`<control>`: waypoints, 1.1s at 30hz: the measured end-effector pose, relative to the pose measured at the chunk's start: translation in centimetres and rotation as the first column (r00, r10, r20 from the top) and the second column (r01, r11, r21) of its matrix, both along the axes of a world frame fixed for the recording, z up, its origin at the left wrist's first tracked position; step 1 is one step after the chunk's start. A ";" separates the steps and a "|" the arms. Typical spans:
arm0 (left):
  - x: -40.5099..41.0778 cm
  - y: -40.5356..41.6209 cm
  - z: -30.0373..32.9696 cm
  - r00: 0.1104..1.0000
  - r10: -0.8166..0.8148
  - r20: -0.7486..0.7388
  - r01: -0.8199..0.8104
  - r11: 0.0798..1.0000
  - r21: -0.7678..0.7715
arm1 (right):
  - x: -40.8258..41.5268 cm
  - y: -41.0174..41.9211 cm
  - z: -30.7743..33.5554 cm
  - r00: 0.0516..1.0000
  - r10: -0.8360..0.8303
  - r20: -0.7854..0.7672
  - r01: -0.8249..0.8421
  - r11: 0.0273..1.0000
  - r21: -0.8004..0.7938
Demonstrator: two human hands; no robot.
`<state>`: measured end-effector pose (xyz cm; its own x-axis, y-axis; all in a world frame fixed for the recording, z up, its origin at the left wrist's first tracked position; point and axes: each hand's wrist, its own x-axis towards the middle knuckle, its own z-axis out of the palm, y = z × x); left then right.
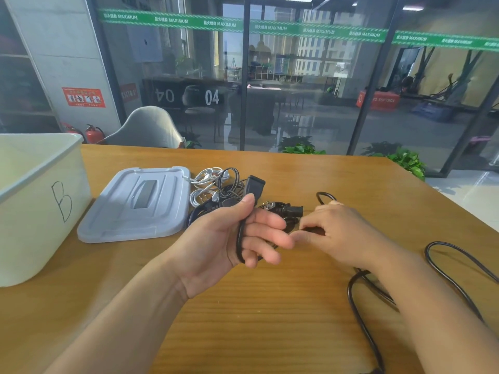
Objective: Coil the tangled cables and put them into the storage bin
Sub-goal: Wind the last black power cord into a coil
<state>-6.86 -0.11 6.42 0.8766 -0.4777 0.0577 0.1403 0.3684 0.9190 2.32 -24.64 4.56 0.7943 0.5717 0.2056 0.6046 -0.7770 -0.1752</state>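
Coiling barely begun: left hand (pixel 229 238) thumb pins black cable (pixel 359 300), right hand (pixel 340 233) fingers pinch it; tangle (pixel 216 184) beyond fingertips, storage bin (pixel 40 211) shows no cables.

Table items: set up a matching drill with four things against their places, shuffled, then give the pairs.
Things:
1. storage bin
2. grey lid
3. white cables
4. black cable

Places:
A. lying flat just right of the bin
B. held in the left hand
C. at the table's left edge, marked "B"
D. bunched beside the lid's far right corner

Pairs: 1-C, 2-A, 3-D, 4-B
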 end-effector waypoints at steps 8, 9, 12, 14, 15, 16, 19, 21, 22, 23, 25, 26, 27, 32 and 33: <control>-0.2 -0.3 -0.7 0.992 -0.126 0.015 0.121 0.974 0.193 | 0.5 -1.8 1.2 0.964 -0.107 0.243 0.105 0.994 0.020; -0.2 -0.5 -0.9 0.993 -0.115 0.013 0.109 0.970 0.219 | 0.2 -1.5 1.3 0.956 -0.120 0.268 0.107 0.992 0.062; -0.1 -1.0 -1.6 0.998 -0.067 0.009 0.061 0.953 0.296 | -1.3 0.2 1.5 0.944 -0.186 0.273 0.115 0.959 0.258; 0.1 -1.2 -2.0 1.000 -0.018 0.016 0.011 0.942 0.335 | -2.3 1.4 1.6 0.946 -0.192 0.262 0.087 0.927 0.366; 0.2 -1.3 -2.2 1.000 0.009 0.023 -0.016 0.937 0.348 | -2.9 1.9 1.7 0.954 -0.175 0.245 0.060 0.908 0.415; 0.3 -1.3 -2.4 0.999 0.038 0.033 -0.047 0.934 0.355 | -3.4 2.4 1.8 0.966 -0.141 0.216 0.028 0.890 0.456; 0.7 -1.6 -2.7 0.989 0.131 0.070 -0.147 0.932 0.332 | -4.9 3.2 1.9 0.997 0.055 0.060 -0.077 0.865 0.495; 0.8 -1.6 -2.8 0.978 0.187 0.090 -0.206 0.934 0.291 | -5.7 3.5 2.0 0.980 0.171 -0.102 -0.102 0.869 0.485; 0.9 -1.7 -2.8 0.974 0.208 0.092 -0.226 0.936 0.268 | -5.8 3.6 1.9 0.968 0.200 -0.151 -0.107 0.873 0.475; 0.9 -1.7 -2.8 0.971 0.224 0.088 -0.240 0.938 0.249 | -5.9 3.8 1.9 0.963 0.208 -0.170 -0.109 0.879 0.464; 0.9 -1.8 -2.9 0.965 0.253 0.066 -0.261 0.940 0.219 | -6.0 4.2 1.6 0.968 0.191 -0.165 -0.101 0.892 0.441; 1.0 -1.9 -3.0 0.962 0.268 0.051 -0.272 0.940 0.207 | -6.1 4.4 1.4 0.972 0.180 -0.151 -0.098 0.894 0.437; 1.0 -2.0 -3.1 0.959 0.280 0.038 -0.282 0.939 0.196 | -6.2 4.6 1.3 0.977 0.174 -0.124 -0.104 0.893 0.438; 0.9 -2.1 -3.0 0.965 0.261 0.031 -0.263 0.954 0.144 | -6.6 5.6 0.8 0.993 0.114 -0.007 -0.099 0.891 0.442; 0.8 -2.2 -2.9 0.964 0.262 0.041 -0.265 0.954 0.141 | -6.7 5.8 0.8 0.994 0.107 -0.007 -0.093 0.889 0.449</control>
<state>-6.05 -2.27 3.53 0.9717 -0.2349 0.0254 0.0360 0.2535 0.9667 -4.34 -18.86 5.35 0.7478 0.5016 0.4351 0.6637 -0.5479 -0.5092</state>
